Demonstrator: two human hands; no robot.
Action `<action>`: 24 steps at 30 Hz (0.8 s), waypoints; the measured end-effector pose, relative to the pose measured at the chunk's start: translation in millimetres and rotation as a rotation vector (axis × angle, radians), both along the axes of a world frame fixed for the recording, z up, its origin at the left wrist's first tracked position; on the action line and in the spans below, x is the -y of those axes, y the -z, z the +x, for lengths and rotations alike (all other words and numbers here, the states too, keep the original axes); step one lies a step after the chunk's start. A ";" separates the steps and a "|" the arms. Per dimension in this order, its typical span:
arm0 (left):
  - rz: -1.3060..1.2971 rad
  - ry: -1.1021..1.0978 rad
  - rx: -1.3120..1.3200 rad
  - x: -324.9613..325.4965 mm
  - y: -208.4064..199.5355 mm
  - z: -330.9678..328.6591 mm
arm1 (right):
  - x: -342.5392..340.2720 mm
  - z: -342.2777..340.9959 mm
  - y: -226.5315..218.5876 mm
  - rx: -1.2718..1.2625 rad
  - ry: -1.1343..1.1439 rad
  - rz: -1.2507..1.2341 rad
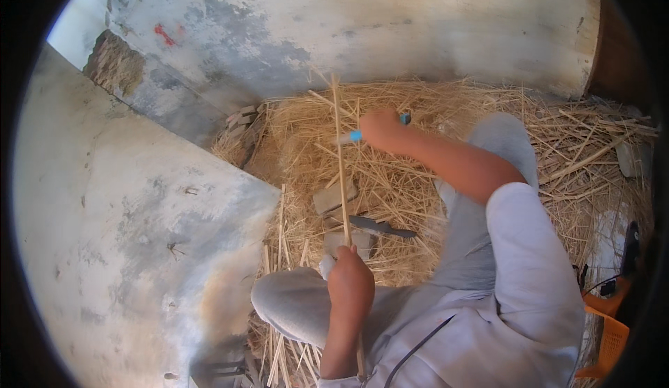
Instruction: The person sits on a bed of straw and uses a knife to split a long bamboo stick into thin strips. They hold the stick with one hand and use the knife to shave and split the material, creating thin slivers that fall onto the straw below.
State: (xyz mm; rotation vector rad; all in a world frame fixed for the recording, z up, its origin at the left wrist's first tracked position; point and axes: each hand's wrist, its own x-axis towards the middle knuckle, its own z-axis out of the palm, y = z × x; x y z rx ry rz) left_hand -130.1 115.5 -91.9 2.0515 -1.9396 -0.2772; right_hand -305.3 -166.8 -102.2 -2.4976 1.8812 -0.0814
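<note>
A long pale stick, which looks like split bamboo or cane, stands nearly upright in front of me. My left hand is closed around its lower part, close to my bent knee. Higher up, my right hand grips a blue-handled knife. Its short, blurred blade lies across the upper part of the stick; whether it touches cannot be made out. Something whitish shows beside my left fingers. A dark knife lies on the straw-like shavings just beyond my left hand.
Pale shavings and strips cover the ground. Two brick-like blocks sit among them. A worn wall closes off the far side, and a slanting wall the left. An orange object stands at the right edge.
</note>
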 end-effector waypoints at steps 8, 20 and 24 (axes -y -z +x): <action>0.021 0.075 -0.230 -35.7 0.2 -2.1 | 42.2 -58.2 4.4 0.307 0.339 0.055; 0.323 -0.023 -1.887 -12.2 7.7 39.1 | -104.5 42.3 -20.4 0.351 -0.544 -0.164; 0.358 0.057 -2.070 -12.7 12.0 42.3 | -109.3 47.3 -36.0 0.228 -0.518 -0.133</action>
